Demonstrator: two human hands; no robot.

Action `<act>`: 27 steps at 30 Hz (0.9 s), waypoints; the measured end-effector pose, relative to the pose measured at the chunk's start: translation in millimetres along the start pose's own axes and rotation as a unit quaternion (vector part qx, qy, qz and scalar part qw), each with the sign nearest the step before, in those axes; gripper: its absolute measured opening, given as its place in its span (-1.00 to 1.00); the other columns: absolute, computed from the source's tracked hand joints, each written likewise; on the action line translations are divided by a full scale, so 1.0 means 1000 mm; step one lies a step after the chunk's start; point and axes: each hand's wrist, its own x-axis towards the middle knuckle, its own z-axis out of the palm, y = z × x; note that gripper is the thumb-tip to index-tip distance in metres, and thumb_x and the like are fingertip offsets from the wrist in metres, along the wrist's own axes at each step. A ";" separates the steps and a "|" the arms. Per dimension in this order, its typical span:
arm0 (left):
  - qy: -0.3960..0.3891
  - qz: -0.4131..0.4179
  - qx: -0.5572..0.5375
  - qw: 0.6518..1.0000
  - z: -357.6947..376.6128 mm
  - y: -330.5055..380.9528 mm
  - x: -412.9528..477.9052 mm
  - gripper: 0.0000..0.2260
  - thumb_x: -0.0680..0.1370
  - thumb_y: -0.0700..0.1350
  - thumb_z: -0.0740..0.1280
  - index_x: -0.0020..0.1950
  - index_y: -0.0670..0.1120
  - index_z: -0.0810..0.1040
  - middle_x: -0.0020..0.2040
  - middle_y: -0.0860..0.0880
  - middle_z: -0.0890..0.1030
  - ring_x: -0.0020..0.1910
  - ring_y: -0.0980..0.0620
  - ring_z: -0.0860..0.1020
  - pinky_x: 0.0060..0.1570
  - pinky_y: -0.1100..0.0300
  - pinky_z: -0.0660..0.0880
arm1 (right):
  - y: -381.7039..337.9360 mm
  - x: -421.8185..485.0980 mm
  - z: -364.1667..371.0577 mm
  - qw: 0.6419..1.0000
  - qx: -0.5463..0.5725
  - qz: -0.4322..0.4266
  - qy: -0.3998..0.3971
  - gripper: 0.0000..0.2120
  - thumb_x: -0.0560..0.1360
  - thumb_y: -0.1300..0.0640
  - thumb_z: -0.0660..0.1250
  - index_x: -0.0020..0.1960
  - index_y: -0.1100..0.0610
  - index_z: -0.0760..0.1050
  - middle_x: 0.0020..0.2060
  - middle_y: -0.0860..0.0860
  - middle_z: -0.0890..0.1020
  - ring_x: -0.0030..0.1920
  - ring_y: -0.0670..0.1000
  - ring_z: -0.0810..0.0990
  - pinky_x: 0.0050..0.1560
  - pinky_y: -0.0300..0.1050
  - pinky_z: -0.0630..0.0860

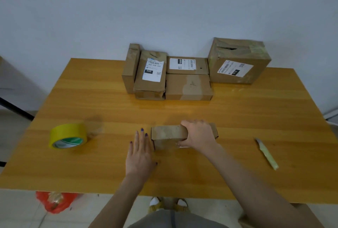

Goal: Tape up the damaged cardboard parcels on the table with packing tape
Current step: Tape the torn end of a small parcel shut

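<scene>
Right grip [198, 134] clasps the small box [168, 132]; left grip [140, 152] lies flat, seemingly touching the box's end.

My left hand [140, 152] lies flat, palm down, fingers straight and close together, pointing to the far side. My right hand [198, 136], just to its right, arches over the small parcel [168, 132], fingers curled over its far edge, thumb on its near face. Both bare forearms reach in from the near side, the right angled leftward.
</scene>
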 end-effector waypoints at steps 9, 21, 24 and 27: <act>0.019 -0.151 -0.772 0.617 -0.020 0.032 0.005 -0.59 0.65 -0.21 0.08 0.51 -0.10 0.20 0.37 -0.09 0.40 0.14 -0.03 0.53 0.11 0.06 0.49 | -0.010 -0.007 0.004 0.997 0.012 0.061 0.036 -0.53 0.47 -0.21 0.33 0.24 0.03 0.38 0.15 -0.02 0.58 0.16 0.06 0.53 0.11 -0.06 0.37; 0.008 -0.183 -0.785 0.592 -0.003 0.027 0.035 -0.73 0.55 -0.02 0.34 0.19 -0.12 0.51 0.10 -0.12 0.58 0.11 -0.14 0.54 0.19 -0.15 0.48 | 0.009 -0.020 0.003 0.957 0.236 0.011 -0.169 -0.40 0.51 -0.13 0.35 0.48 0.00 0.27 0.46 -0.07 0.32 0.46 -0.02 0.26 0.39 -0.08 0.24; 0.021 -0.139 -0.730 0.668 -0.001 0.027 0.042 -0.67 0.59 0.00 0.28 0.30 -0.12 0.47 0.01 -0.03 0.59 -0.02 -0.03 0.56 -0.02 0.03 0.56 | 0.030 -0.022 0.022 0.945 0.256 0.147 -0.142 -0.12 0.42 -0.19 0.43 0.55 0.10 0.08 0.49 0.05 0.25 0.47 0.09 0.23 0.42 0.04 0.28; 0.060 -0.105 -0.530 0.839 0.003 0.030 0.053 -0.62 0.62 -0.07 0.23 0.41 -0.20 0.39 0.17 -0.13 0.52 0.03 -0.10 0.53 -0.05 0.10 0.51 | 0.034 -0.029 0.039 0.929 0.289 0.179 -0.150 -0.15 0.41 -0.19 0.44 0.52 0.13 0.16 0.43 0.07 0.35 0.39 0.12 0.35 0.32 0.02 0.38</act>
